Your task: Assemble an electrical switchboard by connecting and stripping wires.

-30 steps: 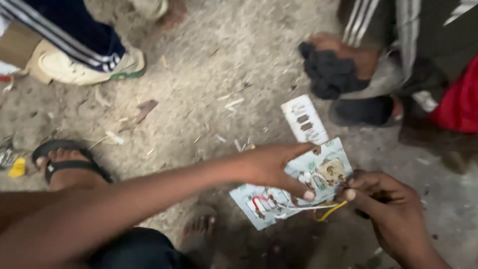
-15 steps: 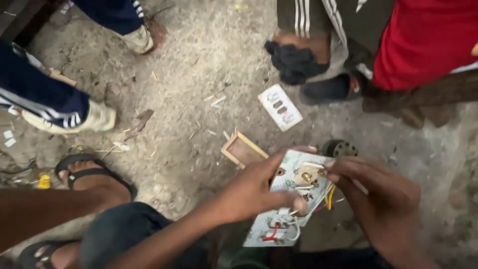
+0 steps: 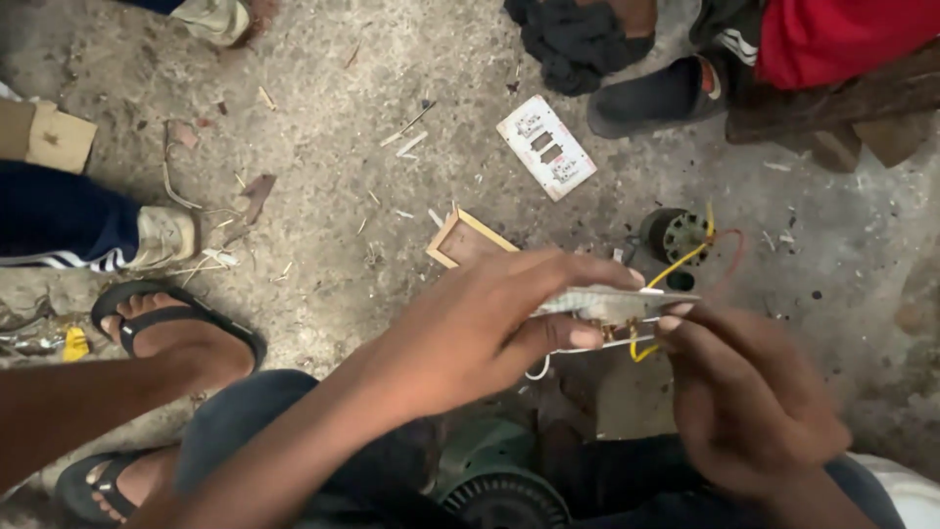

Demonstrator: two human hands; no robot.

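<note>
The left hand (image 3: 480, 333) pinches a switch plate (image 3: 612, 304) edge-on, with the thumb below the plate and the fingers (image 3: 587, 269) laid along its upper side. The right hand (image 3: 749, 397) meets the plate at its right end; its fingertips (image 3: 671, 321) are pressed together on a yellow wire (image 3: 638, 350) that hangs beneath the plate. The plate is held above the ground, between the two hands and over the person's knees. A second run of yellow wire (image 3: 676, 263) rises from the plate toward a small dark motor (image 3: 674, 235) lying on the dirt just beyond the hands. A thin red wire (image 3: 732, 263) curves beside the motor. An open wooden frame (image 3: 460, 238) lies on the ground just past the left fingers. Farther out, a second white switch plate (image 3: 545, 147) lies face up. Below the hands, a green finned housing (image 3: 494, 480) sits between the person's legs. A sandalled foot (image 3: 176, 328) rests on the ground at left. Near it stands a white shoe (image 3: 166, 238). At the top, a black slipper (image 3: 651, 98) and a red garment (image 3: 842, 39) belong to another person.
</note>
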